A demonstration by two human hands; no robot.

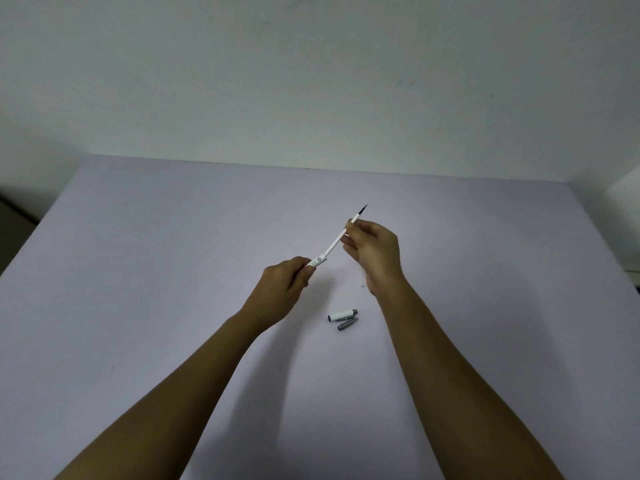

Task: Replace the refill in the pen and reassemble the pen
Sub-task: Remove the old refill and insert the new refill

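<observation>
My left hand (285,284) grips the white pen barrel (318,262), whose open end points up and to the right. My right hand (375,252) pinches a thin white refill (336,241) with a dark tip at its far end. The refill's lower end sits in the barrel's mouth. Both hands are held above the table. On the table below them lie a white pen cap (341,315) and a small grey tip piece (347,324), side by side. Something thin and pale pokes out under my right palm; I cannot tell what it is.
The pale lilac table (173,271) reaches to a plain white wall at the back. A dark object stands beyond the table's left edge, and a white surface shows past the right edge.
</observation>
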